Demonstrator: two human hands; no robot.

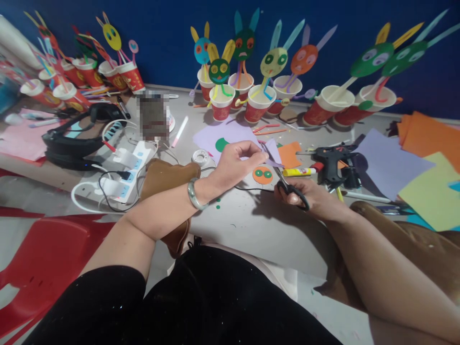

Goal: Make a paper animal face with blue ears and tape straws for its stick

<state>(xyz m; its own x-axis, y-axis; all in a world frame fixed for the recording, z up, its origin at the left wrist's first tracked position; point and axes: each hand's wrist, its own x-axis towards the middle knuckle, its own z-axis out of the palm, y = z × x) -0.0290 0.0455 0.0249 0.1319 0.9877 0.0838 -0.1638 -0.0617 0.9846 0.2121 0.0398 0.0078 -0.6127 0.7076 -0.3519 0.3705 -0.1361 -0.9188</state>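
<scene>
My left hand [235,165], with a bangle on its wrist, pinches a small piece of purple paper [274,153] over the table. In my right hand [319,196] is a pair of black-handled scissors [304,200], its blades pointing up at the purple paper. Whether the blades touch it I cannot tell. Just below lies an orange paper oval [262,181] with two green eyes. A yellow glue stick [296,172] rests above the scissors. Under my left hand are a purple sheet [206,136] and a green paper disc [220,143].
Red paper cups [220,112] with paper puppets line the blue wall. To the right are a black glue gun [334,163] and coloured sheets [391,163]. On the left lie a power strip [138,167], cables and a black headset [72,143]. A red chair [53,244] stands at lower left.
</scene>
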